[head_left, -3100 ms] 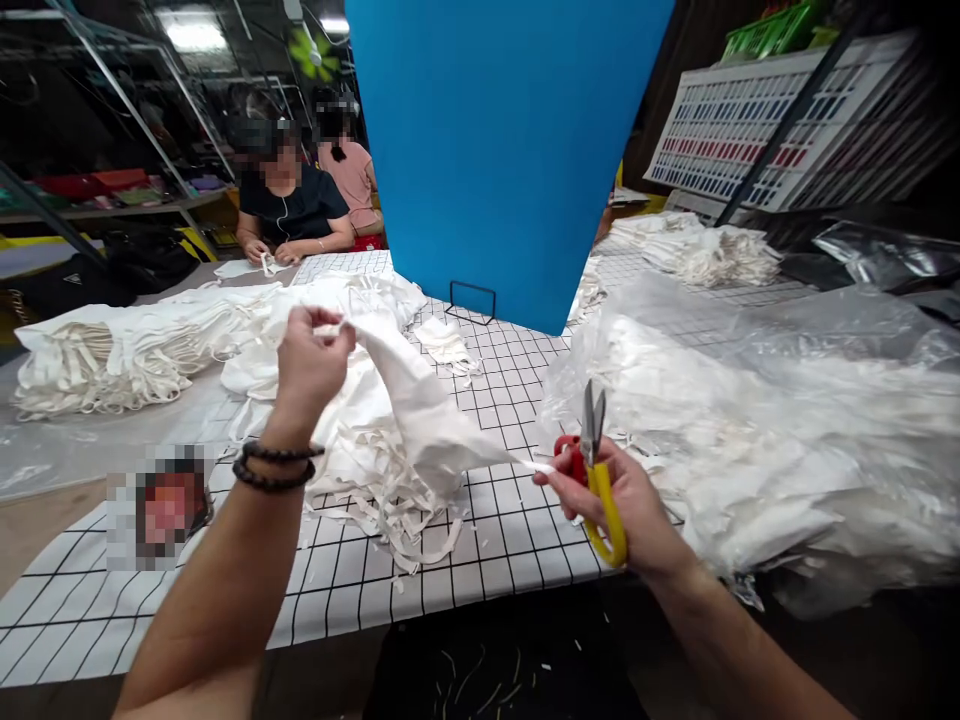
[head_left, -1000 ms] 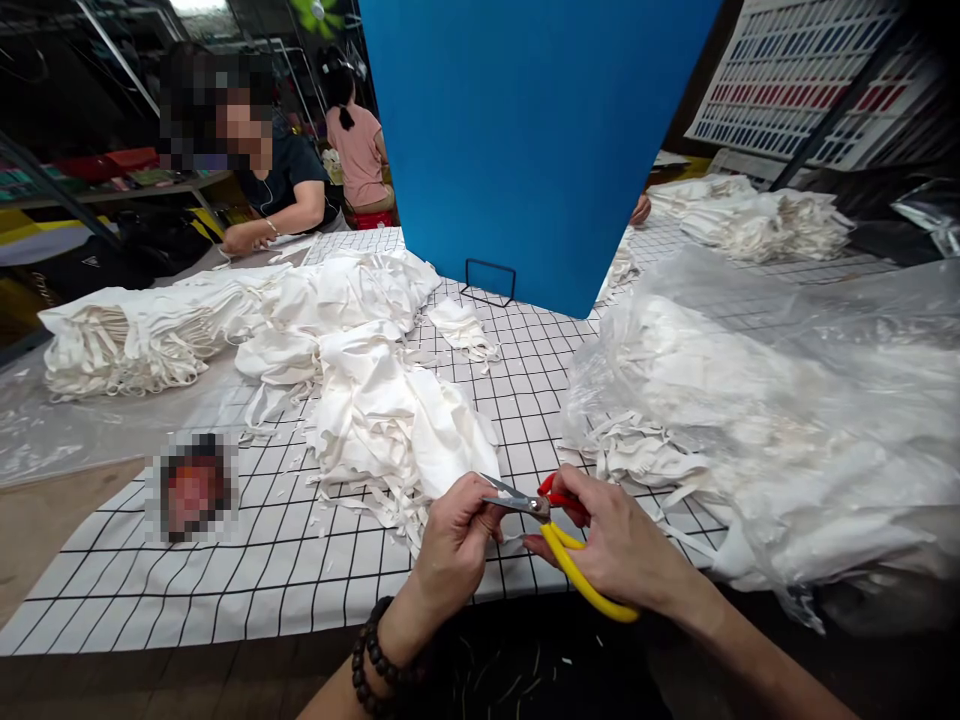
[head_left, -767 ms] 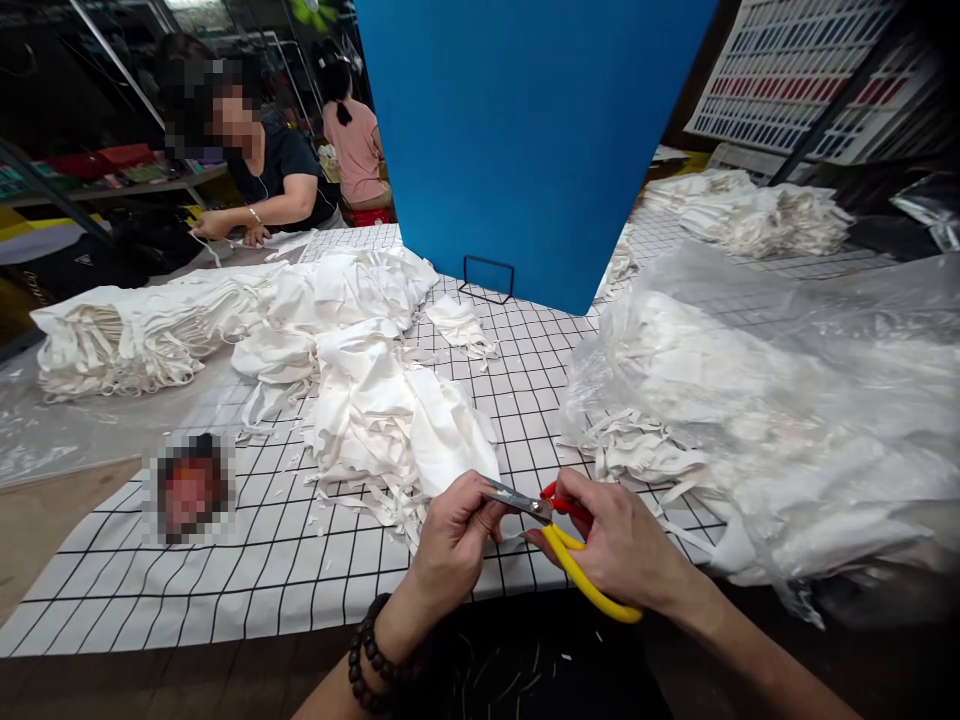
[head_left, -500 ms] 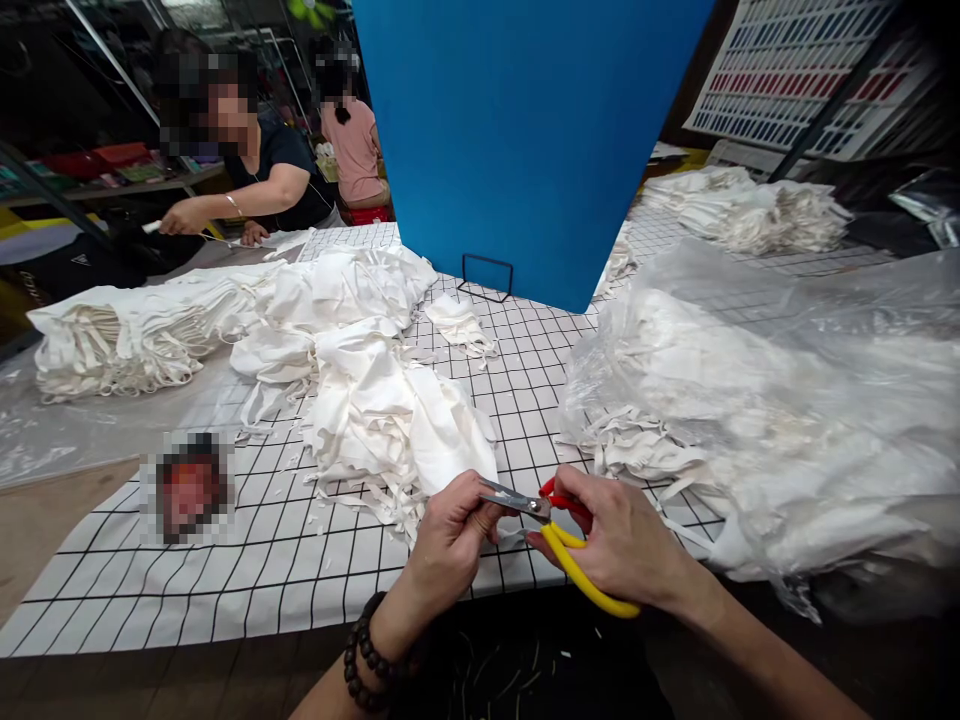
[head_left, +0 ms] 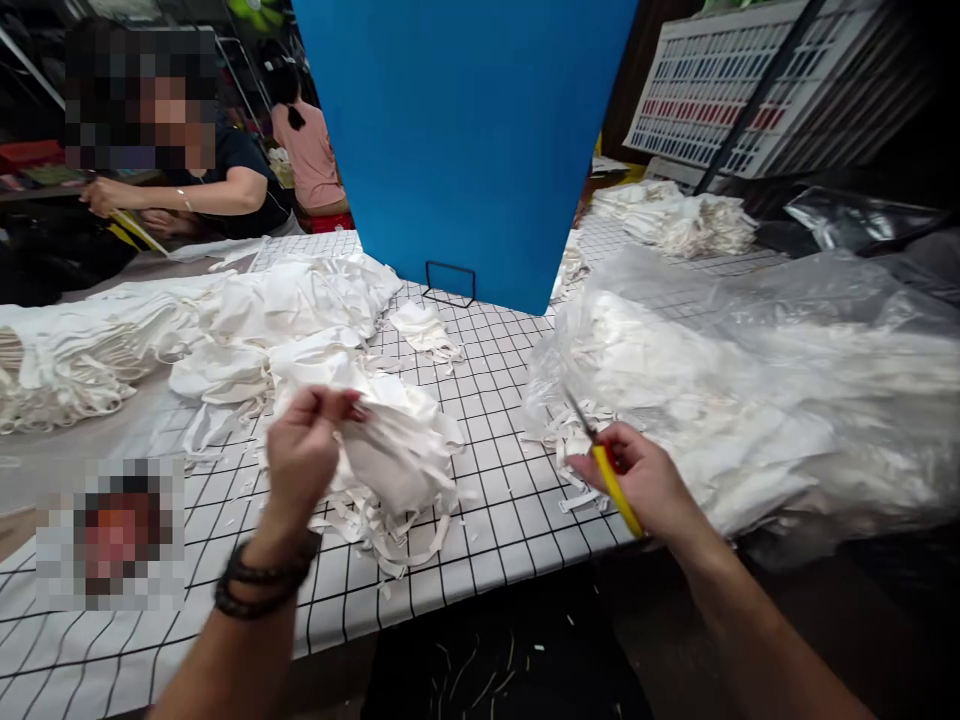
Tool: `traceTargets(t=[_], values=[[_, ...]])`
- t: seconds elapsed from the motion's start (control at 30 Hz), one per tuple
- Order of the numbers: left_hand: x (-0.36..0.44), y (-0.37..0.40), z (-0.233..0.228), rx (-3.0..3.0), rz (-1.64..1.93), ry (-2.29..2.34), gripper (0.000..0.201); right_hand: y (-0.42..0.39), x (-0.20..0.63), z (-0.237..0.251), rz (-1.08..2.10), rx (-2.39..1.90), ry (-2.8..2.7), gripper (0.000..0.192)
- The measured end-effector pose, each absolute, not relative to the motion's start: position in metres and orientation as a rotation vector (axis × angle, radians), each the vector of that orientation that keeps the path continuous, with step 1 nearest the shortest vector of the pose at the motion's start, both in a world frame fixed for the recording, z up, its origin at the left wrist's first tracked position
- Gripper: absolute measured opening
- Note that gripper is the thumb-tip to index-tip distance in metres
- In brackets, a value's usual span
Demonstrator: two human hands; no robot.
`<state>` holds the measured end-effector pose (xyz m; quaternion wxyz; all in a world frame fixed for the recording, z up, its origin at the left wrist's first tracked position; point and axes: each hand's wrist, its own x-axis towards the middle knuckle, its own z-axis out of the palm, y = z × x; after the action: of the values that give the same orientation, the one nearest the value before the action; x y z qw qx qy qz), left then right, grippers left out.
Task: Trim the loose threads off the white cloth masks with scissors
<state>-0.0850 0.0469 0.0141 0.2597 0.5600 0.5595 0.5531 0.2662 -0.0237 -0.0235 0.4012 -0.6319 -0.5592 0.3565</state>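
My left hand [head_left: 306,440], raised above the near heap, pinches a white cloth piece [head_left: 386,465] by its upper edge. The cloth hangs down to the right, blurred by motion, with narrow straps trailing at its lower end. My right hand [head_left: 643,478] grips scissors [head_left: 616,490] with yellow and red handles. Their blades point up and away, apart from the held cloth, near the plastic-covered pile. Beneath and behind the held piece lies a heap of white cloth pieces [head_left: 322,355].
Checked cloth covers the table [head_left: 495,440]. A blue panel [head_left: 465,150] stands at the back. White cloth under clear plastic [head_left: 697,390] fills the right side. Stacked cloth pieces [head_left: 82,350] lie left. A co-worker [head_left: 232,190] works beyond them; another person [head_left: 306,150] sits farther back.
My left hand has moved left and up with the cloth piece. My right hand has moved right with the scissors, away from the left hand. The view has shifted too.
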Motion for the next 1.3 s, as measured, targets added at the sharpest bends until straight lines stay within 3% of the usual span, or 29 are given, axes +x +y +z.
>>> traceTargets(t=[0.13, 0.23, 0.47, 0.73, 0.83, 0.97, 1.17, 1.3], values=[[-0.111, 0.086, 0.047, 2.049, 1.005, 2.071, 0.033, -0.016, 0.308, -0.026, 0.639, -2.008, -1.357, 0.023], [-0.075, 0.071, 0.049, 2.146, 0.73, 2.186, 0.045, -0.01, 0.308, -0.037, 0.532, -2.095, -1.447, 0.02], [0.059, 0.02, -0.012, 2.156, 0.399, 0.985, 0.032, -0.005, 0.309, -0.056, 0.483, -1.932, -1.373, 0.018], [0.173, 0.046, -0.054, 2.294, 0.483, 1.003, 0.044, -0.045, 0.327, -0.039, 0.629, -1.522, -0.944, 0.043], [0.196, 0.059, -0.055, 2.328, 0.463, 1.006, 0.029, -0.066, 0.333, -0.038, 0.774, -1.597, -0.911, 0.042], [0.174, 0.076, -0.039, 2.34, 0.539, 1.043, 0.029, -0.082, 0.333, -0.052, 0.986, -1.715, -0.987, 0.034], [0.072, 0.079, -0.002, 2.268, 0.539, 1.116, 0.029, -0.066, 0.331, -0.061, 0.546, -2.045, -1.072, 0.024], [0.014, 0.063, 0.003, 1.959, 0.44, 1.252, 0.029, -0.057, 0.329, -0.054, 0.586, -1.95, -1.15, 0.021]])
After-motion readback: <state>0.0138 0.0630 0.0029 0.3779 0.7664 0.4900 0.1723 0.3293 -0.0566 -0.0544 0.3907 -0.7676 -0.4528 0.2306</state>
